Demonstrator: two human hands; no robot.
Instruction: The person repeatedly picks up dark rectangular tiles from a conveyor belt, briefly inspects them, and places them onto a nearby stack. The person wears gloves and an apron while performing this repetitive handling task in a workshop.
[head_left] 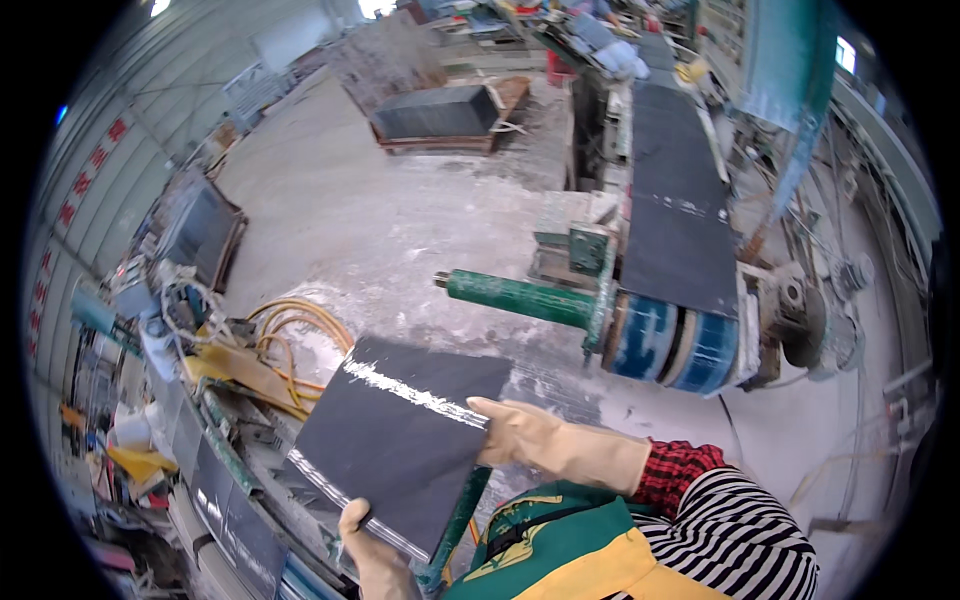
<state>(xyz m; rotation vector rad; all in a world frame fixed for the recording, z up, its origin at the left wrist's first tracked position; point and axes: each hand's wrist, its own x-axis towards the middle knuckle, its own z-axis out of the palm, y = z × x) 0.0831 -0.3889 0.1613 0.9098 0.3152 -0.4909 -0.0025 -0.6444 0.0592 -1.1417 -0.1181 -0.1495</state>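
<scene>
A dark grey, square stone slab [395, 440] is held tilted in front of me, with two white streaks across its face. My left hand [378, 555], in a beige rubber glove, grips the near edge with the thumb on top. My right hand [550, 440], gloved alike, is closed on the right edge, its thumb over the upper face. The other fingers of both hands are mostly hidden. Beneath the slab shows a green metal bar [465, 520]. At the lower left runs a dark belt surface [235, 520] with white marks.
A dark conveyor belt [680, 190] ends at blue drums [645, 335] on the right. A green roller [520, 300] juts out beside it. Orange hoses [300, 320] coil on the floor. Dark slabs [440, 112] sit on a pallet farther off; another slab stack [203, 235] stands left.
</scene>
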